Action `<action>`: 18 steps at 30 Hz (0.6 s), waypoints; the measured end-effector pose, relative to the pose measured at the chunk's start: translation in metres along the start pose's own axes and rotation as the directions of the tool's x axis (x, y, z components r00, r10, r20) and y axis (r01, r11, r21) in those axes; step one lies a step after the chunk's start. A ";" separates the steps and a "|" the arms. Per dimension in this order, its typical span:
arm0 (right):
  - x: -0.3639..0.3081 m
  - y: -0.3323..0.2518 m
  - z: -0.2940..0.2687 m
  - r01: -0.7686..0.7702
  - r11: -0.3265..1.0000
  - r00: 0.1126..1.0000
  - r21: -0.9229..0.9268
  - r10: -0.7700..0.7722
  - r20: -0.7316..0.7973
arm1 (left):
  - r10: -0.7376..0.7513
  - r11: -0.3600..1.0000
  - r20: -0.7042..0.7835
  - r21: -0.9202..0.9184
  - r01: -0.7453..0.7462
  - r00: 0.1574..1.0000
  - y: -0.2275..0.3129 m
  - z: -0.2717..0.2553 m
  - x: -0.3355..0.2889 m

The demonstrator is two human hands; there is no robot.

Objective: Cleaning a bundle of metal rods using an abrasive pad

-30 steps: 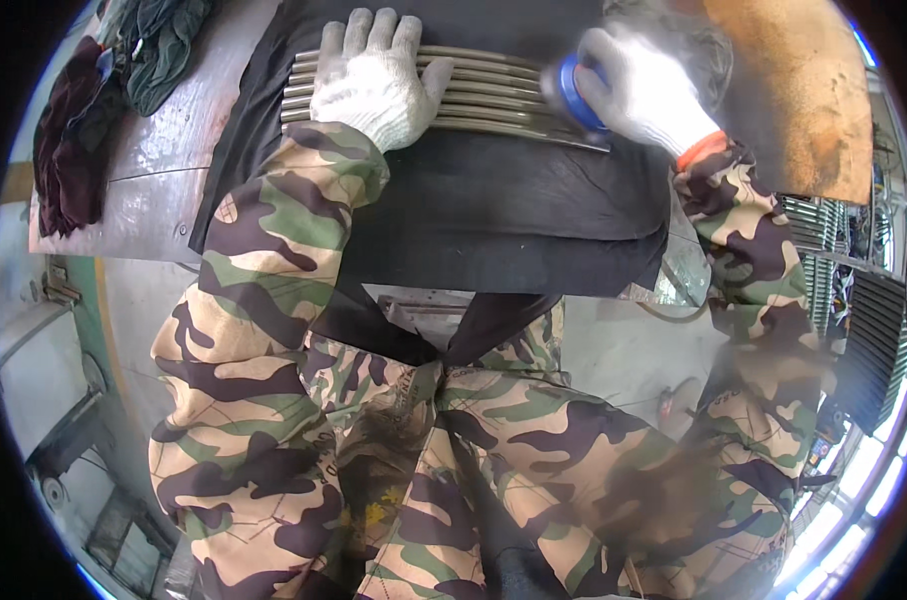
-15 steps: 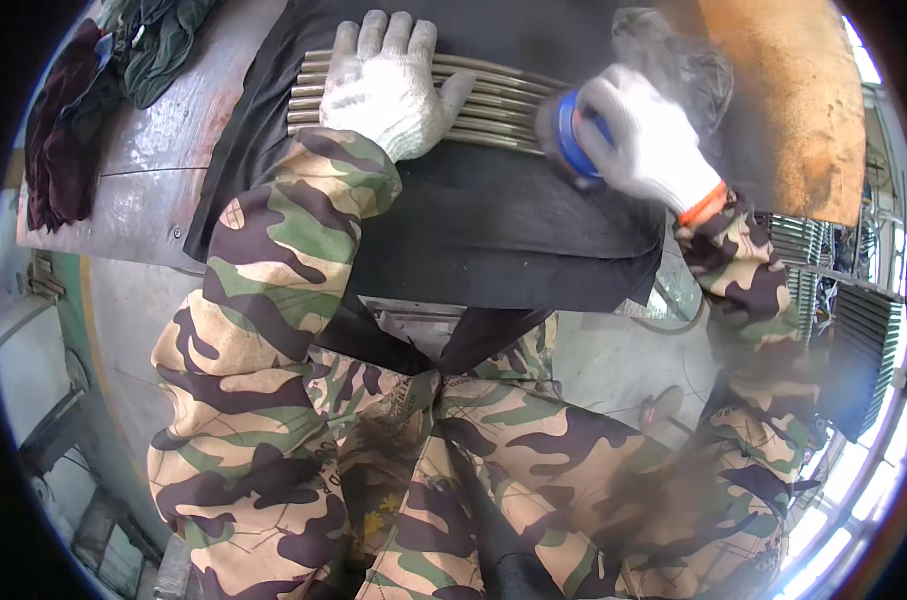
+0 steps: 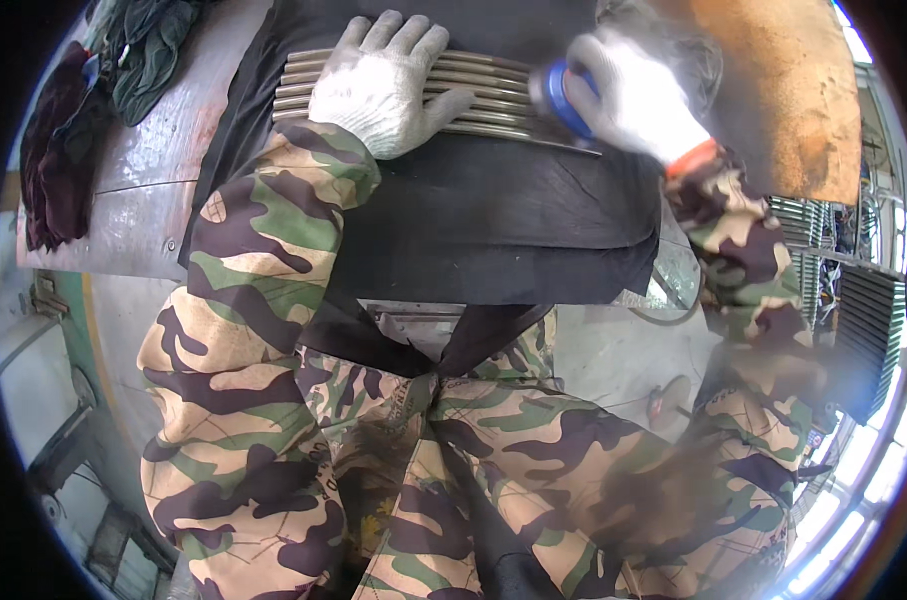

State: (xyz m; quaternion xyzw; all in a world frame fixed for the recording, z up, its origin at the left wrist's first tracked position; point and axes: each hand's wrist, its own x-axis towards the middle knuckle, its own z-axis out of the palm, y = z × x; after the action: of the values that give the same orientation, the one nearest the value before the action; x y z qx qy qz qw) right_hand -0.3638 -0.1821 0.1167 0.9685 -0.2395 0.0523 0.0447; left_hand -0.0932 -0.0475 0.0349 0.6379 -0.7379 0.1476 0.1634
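Several slim metal rods lie side by side on a black cloth. Across their left part rests my left hand, in a white knit glove, palm down with fingers spread. My right hand, gloved the same way, is closed around a round blue object at the rods' right ends. Motion blurs this object, and my fingers cover part of it, so its kind does not show. The nearest rod's right tip shows just below it.
Crumpled clear plastic lies behind my right hand. A wooden board is at the right, and dark cloths or gloves lie on the metal tabletop at the left. Ribbed metal parts stand at the far right.
My right hand and the blue object have moved away from me toward the far side of the rods, uncovering the nearest rod's tip. My left hand stays spread on the rods.
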 end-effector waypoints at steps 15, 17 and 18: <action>-0.006 0.019 -0.001 -0.009 1.000 1.000 0.017 0.009 -0.028 | -0.063 0.998 0.010 -0.011 0.063 0.998 0.008 0.017 0.025; 0.005 0.013 -0.013 0.002 1.000 0.994 -0.014 -0.003 -0.109 | -0.064 0.994 -0.043 0.085 0.068 0.997 0.006 0.019 0.020; -0.001 0.006 -0.017 0.025 1.000 0.995 -0.005 -0.026 -0.094 | -0.059 0.994 -0.032 0.085 0.062 0.998 0.004 0.021 0.019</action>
State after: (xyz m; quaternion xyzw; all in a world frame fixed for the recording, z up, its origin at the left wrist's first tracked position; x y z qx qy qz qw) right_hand -0.3686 -0.1856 0.1334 0.9678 -0.2248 0.0969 0.0585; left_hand -0.1009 -0.0725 0.0239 0.6642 -0.7087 0.1837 0.1512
